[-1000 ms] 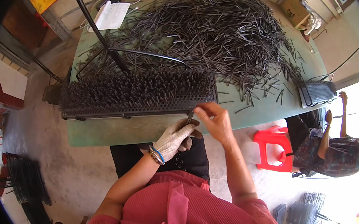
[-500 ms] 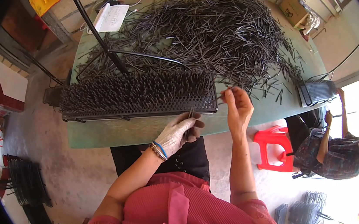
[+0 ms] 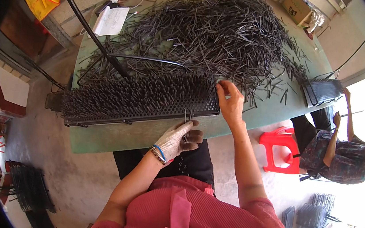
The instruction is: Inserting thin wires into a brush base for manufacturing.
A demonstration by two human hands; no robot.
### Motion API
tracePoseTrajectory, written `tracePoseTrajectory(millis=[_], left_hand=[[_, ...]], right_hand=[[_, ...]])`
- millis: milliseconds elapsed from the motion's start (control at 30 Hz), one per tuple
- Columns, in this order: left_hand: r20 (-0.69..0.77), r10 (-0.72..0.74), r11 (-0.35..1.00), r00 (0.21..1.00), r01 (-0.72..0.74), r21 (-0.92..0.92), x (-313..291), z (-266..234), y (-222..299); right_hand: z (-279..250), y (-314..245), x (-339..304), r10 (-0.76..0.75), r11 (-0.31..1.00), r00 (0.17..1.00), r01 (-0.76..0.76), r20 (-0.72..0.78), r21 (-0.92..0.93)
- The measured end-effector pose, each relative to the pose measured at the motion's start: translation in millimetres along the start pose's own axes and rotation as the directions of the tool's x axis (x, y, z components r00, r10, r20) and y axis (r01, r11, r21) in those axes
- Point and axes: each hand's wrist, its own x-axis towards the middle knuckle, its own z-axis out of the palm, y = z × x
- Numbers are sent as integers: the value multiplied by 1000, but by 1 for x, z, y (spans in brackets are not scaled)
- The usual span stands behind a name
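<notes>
I saw the right hand [image 3: 232, 103] shift onto the right end of the rack [image 3: 202, 107] — whether pinching anything, I couldn't tell — bringing work there. The left hand [image 3: 174, 142], lower fingers parted, pinched strips [image 3: 186, 115] by its near edge.

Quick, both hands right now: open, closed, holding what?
Left hand: partly closed, gloved, holding thin dark strips.
Right hand: bare, at the black perforated rack's right end; cannot tell whether it grips a strip.
</notes>
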Motion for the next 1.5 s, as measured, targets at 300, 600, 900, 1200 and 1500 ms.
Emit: tracePoseTrajectory(millis=[300, 600, 900, 1200, 1500], left_hand=[[35, 142, 988, 989, -144, 59, 4, -5, -9], [50, 85, 987, 995, -91, 130, -8, -3, -2], [137, 145, 934, 980, -181, 309, -17, 5, -2], [-11, 186, 927, 983, -172, 332, -22, -22, -10], [139, 798, 21, 587, -256, 966, -33, -85, -15]], right_hand=[[4, -1, -13, -59, 998, 996, 59, -59, 2], [-7, -21, -13, 54, 998, 998, -52, 43, -29], [-10, -59, -59, 207, 892, 779, -399, 592, 212], [-4, -62, -32, 248, 846, 868, -410, 430, 341], [42, -69, -9, -48, 960, 957, -34, 285, 277]])
